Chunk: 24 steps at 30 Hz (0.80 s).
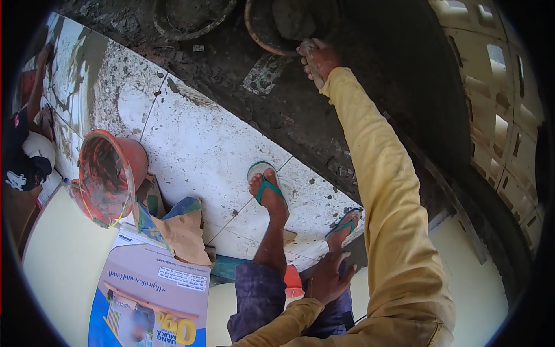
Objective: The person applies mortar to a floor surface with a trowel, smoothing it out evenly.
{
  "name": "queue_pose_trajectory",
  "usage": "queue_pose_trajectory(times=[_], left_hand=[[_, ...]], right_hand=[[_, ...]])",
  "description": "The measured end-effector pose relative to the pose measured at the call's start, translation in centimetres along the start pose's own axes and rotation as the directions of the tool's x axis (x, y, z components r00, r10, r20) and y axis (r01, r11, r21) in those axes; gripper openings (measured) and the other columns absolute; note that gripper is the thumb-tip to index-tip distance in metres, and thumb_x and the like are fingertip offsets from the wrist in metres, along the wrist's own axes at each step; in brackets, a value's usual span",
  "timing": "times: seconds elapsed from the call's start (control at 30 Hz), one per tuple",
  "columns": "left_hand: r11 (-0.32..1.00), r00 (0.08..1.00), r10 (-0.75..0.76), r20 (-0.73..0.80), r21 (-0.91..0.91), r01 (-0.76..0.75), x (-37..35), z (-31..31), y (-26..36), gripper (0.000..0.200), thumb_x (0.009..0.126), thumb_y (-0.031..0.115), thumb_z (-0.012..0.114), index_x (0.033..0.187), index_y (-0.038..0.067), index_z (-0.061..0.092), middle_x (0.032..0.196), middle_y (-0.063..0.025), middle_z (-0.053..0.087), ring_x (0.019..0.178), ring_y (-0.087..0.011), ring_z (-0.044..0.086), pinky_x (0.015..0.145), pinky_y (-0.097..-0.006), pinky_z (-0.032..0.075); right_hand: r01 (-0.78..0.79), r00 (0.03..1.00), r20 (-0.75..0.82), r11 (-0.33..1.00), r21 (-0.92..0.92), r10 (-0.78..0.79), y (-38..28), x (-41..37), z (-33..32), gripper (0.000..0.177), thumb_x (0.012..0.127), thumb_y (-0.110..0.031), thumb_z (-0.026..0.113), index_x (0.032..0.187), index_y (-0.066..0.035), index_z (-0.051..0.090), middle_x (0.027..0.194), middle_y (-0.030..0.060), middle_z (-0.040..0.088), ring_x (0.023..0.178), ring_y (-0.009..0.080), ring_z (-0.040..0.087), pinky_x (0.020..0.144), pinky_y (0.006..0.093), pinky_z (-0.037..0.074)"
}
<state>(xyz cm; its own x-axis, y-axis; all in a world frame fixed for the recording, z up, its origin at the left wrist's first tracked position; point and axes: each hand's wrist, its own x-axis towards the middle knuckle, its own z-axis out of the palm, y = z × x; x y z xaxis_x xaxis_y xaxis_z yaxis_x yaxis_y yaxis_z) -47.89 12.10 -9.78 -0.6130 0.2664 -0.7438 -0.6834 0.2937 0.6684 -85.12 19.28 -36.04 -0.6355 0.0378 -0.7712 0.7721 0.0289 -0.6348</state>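
My right hand [321, 60], in a yellow sleeve, is wrapped round the handle of a trowel at the upper middle. The trowel's blade carries a grey lump of mortar [293, 20] over a dark round bucket [258, 36] with an orange-brown rim. My left hand [330, 279] is lower down, beside my knee, with its fingers apart and nothing visible in it.
Another round tub [167, 32] stands on dark, muddy ground [231, 75]. A red mortar-stained bucket [136, 159] and torn paper sack [184, 231] sit on white tiles [196, 156]. A co-worker [34, 124] is at the far left. Pierced blocks [497, 87] line the right.
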Motion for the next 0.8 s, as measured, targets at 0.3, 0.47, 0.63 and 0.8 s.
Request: queue_pose_trajectory(times=[0.3, 0.47, 0.63, 0.8], left_hand=[[0.982, 0.993, -0.111, -0.036, 0.149, 0.115, -1.5, 3.5, -3.5, 0.035, 0.085, 0.029, 0.068, 0.109, 0.004, 0.062, 0.105, -0.0189, 0.064, 0.101, -0.0361, 0.061, 0.089, -0.0409, 0.048], [0.975, 0.997, -0.067, -0.028, 0.212, 0.071, -2.4, 7.0, -6.5, 0.034, 0.084, 0.024, 0.069, 0.112, 0.005, 0.061, 0.106, -0.0174, 0.063, 0.094, -0.0320, 0.063, 0.082, -0.0390, 0.051], [0.957, 0.994, -0.100, -0.051, 0.268, 0.110, -4.8, 11.7, -11.2, 0.031, 0.087, 0.017, 0.068, 0.114, 0.005, 0.059, 0.105, -0.0124, 0.060, 0.091, -0.0251, 0.060, 0.080, -0.0348, 0.050], [0.806, 0.993, 0.082, -0.085, 0.592, -0.016, -7.6, 12.9, -18.2, 0.033, 0.082, 0.015, 0.070, 0.111, 0.005, 0.059, 0.104, -0.0175, 0.062, 0.099, -0.0344, 0.059, 0.087, -0.0417, 0.047]], right_hand=[[0.026, 0.983, 0.181, 0.999, 0.028, -0.030, 3.9, -15.6, -9.3, 0.037, 0.086, -0.016, 0.067, 0.121, -0.006, 0.056, 0.073, -0.0002, 0.056, 0.051, 0.0069, 0.044, 0.044, 0.0250, 0.038], [-0.077, 0.975, 0.206, 0.996, -0.052, 0.086, 13.0, -27.1, -19.1, 0.053, 0.085, -0.020, 0.071, 0.132, -0.005, 0.051, 0.077, 0.0014, 0.059, 0.053, 0.0074, 0.044, 0.046, 0.0258, 0.038], [-0.082, 0.984, 0.126, 0.948, -0.308, 0.126, 25.4, -34.3, -30.5, 0.069, 0.080, -0.035, 0.075, 0.134, 0.000, 0.050, 0.092, 0.0132, 0.065, 0.060, 0.0160, 0.056, 0.057, 0.0318, 0.049], [-0.199, 0.978, -0.038, 0.864, -0.462, 0.205, 38.1, -39.6, -41.7, 0.068, 0.080, -0.035, 0.073, 0.134, 0.000, 0.050, 0.115, 0.0190, 0.062, 0.093, 0.0244, 0.063, 0.081, 0.0342, 0.051]])
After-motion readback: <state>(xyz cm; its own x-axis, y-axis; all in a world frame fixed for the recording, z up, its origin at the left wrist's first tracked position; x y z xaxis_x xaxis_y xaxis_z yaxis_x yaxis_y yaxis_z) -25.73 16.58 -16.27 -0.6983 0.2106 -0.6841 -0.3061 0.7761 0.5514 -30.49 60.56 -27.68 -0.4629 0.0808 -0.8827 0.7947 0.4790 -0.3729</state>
